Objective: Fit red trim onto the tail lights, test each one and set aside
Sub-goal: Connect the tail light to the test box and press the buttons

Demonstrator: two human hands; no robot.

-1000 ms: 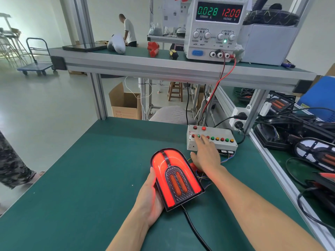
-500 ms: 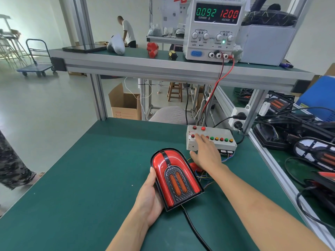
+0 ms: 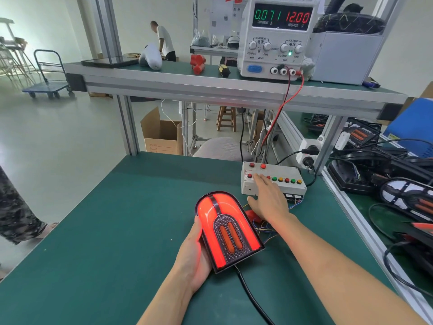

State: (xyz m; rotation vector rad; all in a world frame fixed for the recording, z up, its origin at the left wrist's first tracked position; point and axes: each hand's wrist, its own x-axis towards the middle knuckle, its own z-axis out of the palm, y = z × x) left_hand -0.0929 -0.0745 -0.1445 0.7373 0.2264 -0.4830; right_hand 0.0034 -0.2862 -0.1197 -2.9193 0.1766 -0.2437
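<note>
The left hand point(image 3: 195, 252) lies palm up on its outer edge, fingers curled out of sight. The right hand point(image 3: 269, 200) reaches forward — palm down, fingers straight, thumb spread.
</note>
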